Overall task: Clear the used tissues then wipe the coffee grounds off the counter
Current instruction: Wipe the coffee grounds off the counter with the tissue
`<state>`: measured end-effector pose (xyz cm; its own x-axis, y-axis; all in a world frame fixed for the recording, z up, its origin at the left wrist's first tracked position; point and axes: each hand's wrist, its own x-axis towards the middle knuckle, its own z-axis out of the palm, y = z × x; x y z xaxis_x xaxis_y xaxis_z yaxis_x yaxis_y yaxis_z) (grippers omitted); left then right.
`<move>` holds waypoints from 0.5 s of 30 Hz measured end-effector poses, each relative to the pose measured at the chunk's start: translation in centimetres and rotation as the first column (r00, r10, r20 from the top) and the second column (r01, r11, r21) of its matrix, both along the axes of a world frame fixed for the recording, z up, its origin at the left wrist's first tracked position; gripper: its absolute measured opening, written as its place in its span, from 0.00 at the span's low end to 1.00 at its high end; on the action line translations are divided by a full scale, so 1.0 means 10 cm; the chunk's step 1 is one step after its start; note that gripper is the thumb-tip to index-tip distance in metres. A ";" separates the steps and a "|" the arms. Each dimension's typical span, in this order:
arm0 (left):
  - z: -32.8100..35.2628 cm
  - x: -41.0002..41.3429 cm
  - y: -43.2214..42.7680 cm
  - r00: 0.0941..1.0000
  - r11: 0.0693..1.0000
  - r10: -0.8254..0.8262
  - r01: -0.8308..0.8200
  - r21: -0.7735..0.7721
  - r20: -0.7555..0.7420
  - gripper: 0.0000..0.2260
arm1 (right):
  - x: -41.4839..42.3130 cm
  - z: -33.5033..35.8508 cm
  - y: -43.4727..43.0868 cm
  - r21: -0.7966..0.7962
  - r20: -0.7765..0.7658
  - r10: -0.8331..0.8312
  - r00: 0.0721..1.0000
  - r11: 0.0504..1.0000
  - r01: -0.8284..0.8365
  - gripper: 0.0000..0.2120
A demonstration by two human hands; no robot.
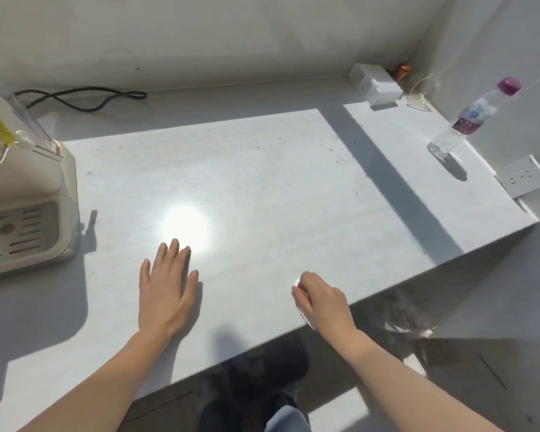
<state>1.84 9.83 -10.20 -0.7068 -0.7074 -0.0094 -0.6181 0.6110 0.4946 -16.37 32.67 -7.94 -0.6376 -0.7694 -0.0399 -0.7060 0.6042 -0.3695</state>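
White tissue (pixel 296 282) bunched in my right hand (pixel 323 302), fingers curled round it, right at the front edge of the bench (pixel 262 182). My left hand (pixel 166 288) lies flat on the top, palm down, fingers straight, just short of a sun glare. Farther out, a few dark coffee grounds (pixel 354 141) dot the sunlit surface toward the back right. Coffee machine (pixel 28 213) on the left, a black cable (pixel 81 98) looped by the wall. Over right, a water bottle (pixel 468 120) with a purple cap, a wall socket (pixel 524 179) near it, a clear box (pixel 376 84) in the corner.
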 end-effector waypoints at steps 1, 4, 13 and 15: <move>0.01 0.01 0.03 1.000 1.000 -0.014 0.014 -0.010 0.016 0.27 | -0.18 -0.02 0.14 0.008 -0.006 -0.090 0.996 0.996 0.090 0.11; 0.05 0.15 0.15 0.998 0.998 -0.057 0.057 -0.006 0.029 0.25 | -0.73 0.00 0.51 -0.005 -0.038 -0.331 0.943 0.944 0.331 0.11; 0.10 0.93 0.35 0.957 0.967 0.252 -0.246 -0.059 0.141 0.24 | -0.53 -0.05 0.17 -0.015 -0.053 -0.267 0.962 0.964 0.266 0.14; 0.09 0.95 0.33 0.940 0.950 0.312 -0.308 -0.050 0.136 0.22 | -0.31 -0.06 -0.15 -0.004 -0.021 -0.143 0.990 0.990 0.143 0.13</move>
<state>11.30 13.10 -9.26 -0.4455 -0.8926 -0.0702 -0.8412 0.3904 0.3742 -19.50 31.19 -8.49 -0.7415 -0.6706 -0.0234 -0.6203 0.6983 -0.3573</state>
